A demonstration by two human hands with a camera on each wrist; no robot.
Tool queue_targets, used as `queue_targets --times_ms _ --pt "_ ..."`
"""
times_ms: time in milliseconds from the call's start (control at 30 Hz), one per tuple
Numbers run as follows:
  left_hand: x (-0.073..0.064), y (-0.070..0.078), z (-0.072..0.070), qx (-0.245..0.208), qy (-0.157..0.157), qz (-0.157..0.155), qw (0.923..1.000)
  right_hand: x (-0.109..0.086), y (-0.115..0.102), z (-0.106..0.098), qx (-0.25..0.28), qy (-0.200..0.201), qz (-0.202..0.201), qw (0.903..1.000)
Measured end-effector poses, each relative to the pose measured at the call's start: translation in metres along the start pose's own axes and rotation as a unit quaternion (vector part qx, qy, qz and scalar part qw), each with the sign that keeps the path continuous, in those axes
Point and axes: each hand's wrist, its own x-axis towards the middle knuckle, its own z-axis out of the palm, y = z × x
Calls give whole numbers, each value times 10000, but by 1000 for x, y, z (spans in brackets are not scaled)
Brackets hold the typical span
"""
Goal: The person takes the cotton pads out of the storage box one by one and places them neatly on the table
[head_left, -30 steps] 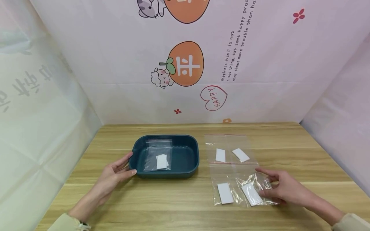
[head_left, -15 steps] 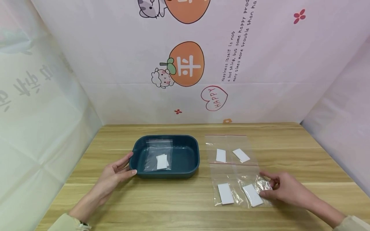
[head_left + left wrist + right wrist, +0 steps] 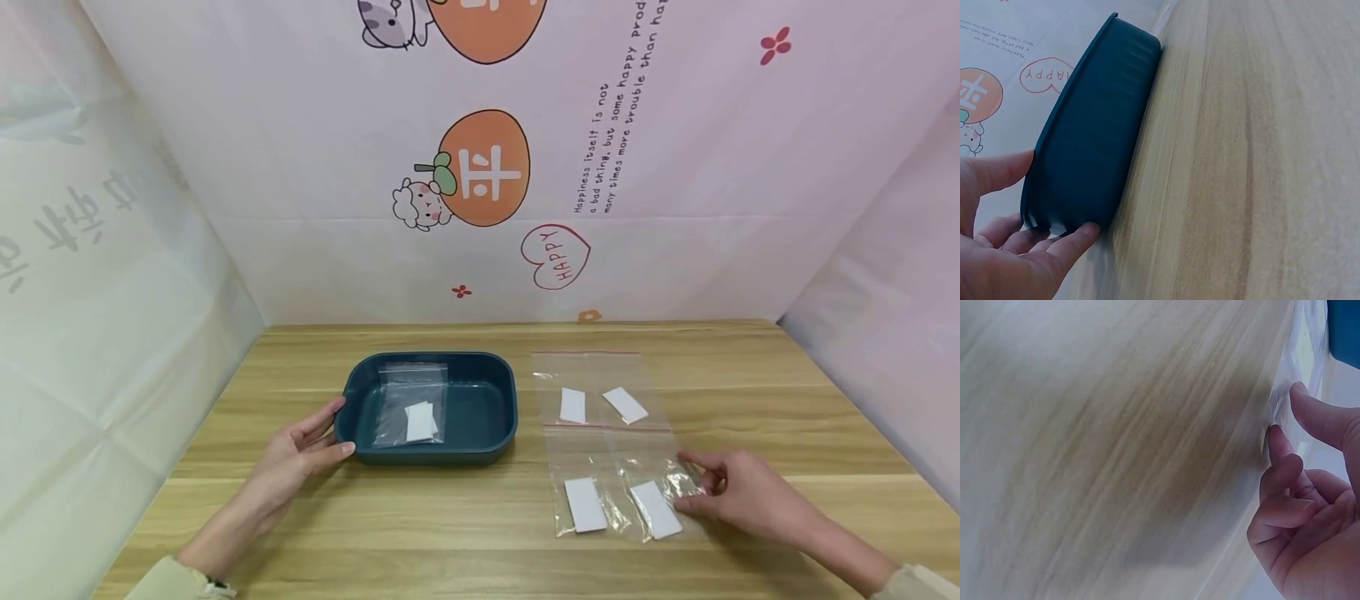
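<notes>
A dark teal rectangular tray with rounded corners rests on the pale wooden worktop. Inside it, toward its left half, lies a clear plastic zip bag with two small white rectangular cards, one partly over the other; whether there are more layers of plastic, I cannot tell. To the right of the tray, four clear plastic bags are laid in two rows, and each contains one white card. The two far bags have red seal lines at the top. The near left bag and the near right bag meet at their sides, or overlap; this is not clear.

The left hand holds the left end of the tray, with the fingers bent around its rim and outer wall. The right hand is well to the right of the tray, at the outer edge of the near right bag. Its thumb and forefinger are apart at the tips and touch this bag, just beside the card in it; whether they pinch the plastic, I cannot tell.

The left wrist view shows the smooth outer wall of the tray down to its base, while only the head view shows its inside. The right wrist view shows the other fingers of the right hand curled inward, which the head view mostly hides.
</notes>
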Motion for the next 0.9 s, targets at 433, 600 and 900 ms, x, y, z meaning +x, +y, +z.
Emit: queue_targets --times_ms 433,600,900 --pt "0 -1 -1 -46 -5 26 10000 -3 -6 -14 -300 -120 146 9994" --pt "0 -1 -1 -66 -15 35 10000 6 -14 -27 -361 -60 -96 9993" --pt "0 -1 -1 -64 -30 51 10000 49 -65 -44 -611 -135 -460 9970"
